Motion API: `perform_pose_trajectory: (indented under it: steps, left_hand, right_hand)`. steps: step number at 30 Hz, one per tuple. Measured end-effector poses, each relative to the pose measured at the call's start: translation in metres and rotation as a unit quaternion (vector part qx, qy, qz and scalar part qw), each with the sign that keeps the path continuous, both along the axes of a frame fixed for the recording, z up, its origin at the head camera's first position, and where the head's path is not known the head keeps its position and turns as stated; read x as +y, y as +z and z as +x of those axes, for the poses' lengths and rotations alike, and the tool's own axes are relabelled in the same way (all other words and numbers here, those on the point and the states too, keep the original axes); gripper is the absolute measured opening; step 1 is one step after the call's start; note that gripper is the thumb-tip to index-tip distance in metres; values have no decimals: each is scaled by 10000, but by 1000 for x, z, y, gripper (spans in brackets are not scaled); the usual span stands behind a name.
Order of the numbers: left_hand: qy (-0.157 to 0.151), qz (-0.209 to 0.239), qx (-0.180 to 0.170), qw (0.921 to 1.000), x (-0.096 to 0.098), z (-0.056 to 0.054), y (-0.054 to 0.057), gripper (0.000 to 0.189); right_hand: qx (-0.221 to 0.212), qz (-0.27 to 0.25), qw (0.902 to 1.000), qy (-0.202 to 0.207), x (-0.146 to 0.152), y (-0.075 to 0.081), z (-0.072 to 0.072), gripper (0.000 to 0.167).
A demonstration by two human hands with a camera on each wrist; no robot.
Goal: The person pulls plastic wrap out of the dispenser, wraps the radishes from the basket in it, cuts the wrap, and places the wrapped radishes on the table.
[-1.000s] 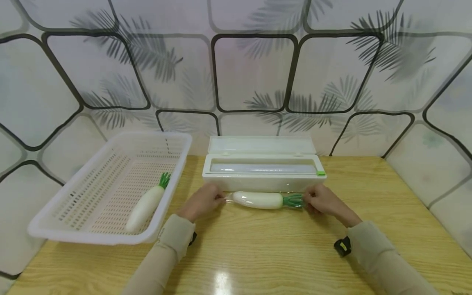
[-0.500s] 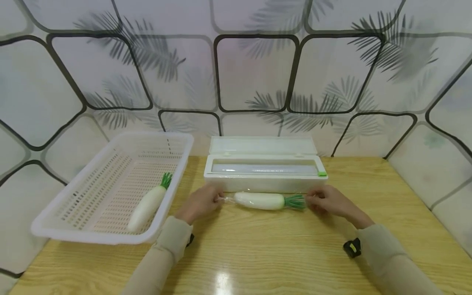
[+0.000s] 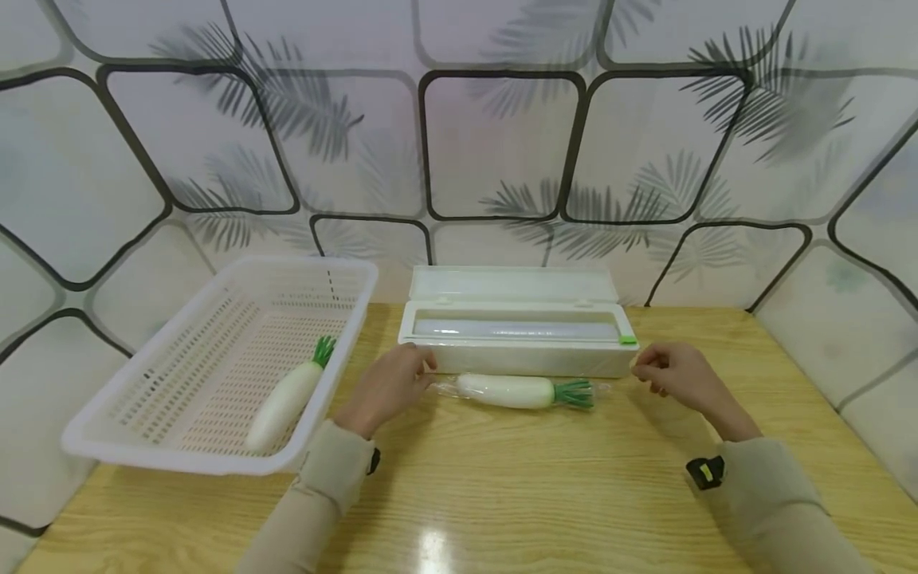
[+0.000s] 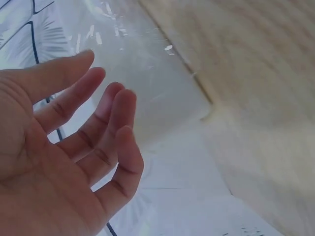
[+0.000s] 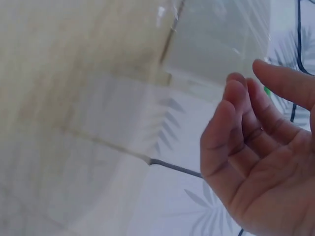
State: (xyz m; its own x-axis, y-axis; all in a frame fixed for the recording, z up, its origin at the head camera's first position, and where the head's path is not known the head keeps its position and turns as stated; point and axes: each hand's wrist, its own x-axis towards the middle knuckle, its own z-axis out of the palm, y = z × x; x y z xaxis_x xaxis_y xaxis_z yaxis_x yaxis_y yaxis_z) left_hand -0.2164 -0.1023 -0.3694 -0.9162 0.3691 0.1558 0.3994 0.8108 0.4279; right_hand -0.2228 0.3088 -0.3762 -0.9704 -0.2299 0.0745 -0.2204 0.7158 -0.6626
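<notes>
1. At my far left, the white basket [image 3: 179,460] holds a radish [image 3: 284,405], its green top towards the right rim.
2. My left hand [image 3: 387,384] is loose, fingers gently bent and gripping nothing I can see, beside the wrapped radish's left end.
3. Between my hands, the wrapped radish [image 3: 505,391] lies in clear film on the wooden table [image 3: 502,478], before the open white box [image 3: 512,360] with its film roll [image 3: 516,328].
4. My right hand [image 3: 681,380] is likewise relaxed, thumb apart, near the box's right end.
</notes>
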Motion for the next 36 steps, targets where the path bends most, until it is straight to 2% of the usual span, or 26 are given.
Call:
perform_pose_trajectory:
  steps: [4, 6, 8, 11, 14, 17, 21, 27, 31, 36]
  left_hand:
    - [-73, -10, 185, 9998, 9, -1, 7, 7]
    - [-162, 24, 223, 9996, 15, -1, 11, 7]
    - [-241, 100, 209, 9994, 21, -2, 14, 6]
    - [-366, 247, 239, 9987, 33, -3, 17, 6]
    - [-544, 363, 282, 9975, 46, -4, 17, 7]
    - [-732, 464, 273, 9959, 59, -5, 18, 8]
    - [-968, 575, 267, 9933, 79, -9, 20, 10]
    - [-1224, 649, 218, 9901, 115, -21, 23, 13]
    - [-1337, 400, 217, 9900, 143, -29, 28, 14]
    - [-1527, -108, 508, 9869, 176, -37, 36, 15]
  right_hand:
    - [624, 238, 9967, -453, -2, 4, -2, 21]
    - [797, 287, 9946, -603, -4, 5, -5, 30]
    - [753, 293, 9951, -571, -6, 5, -7, 44]
    - [416, 115, 9987, -258, -8, 3, -11, 64]
    - [116, -164, 9998, 74, -10, 0, -13, 73]
    - [50, -363, 9991, 208, -11, -2, -15, 76]
    - [103, -282, 9994, 188, -9, -3, -17, 77]
    - [107, -253, 9995, 174, -5, -4, -21, 79]
    - [95, -226, 9997, 87, -7, -6, -23, 80]
    - [124, -202, 9997, 39, -7, -6, -24, 77]
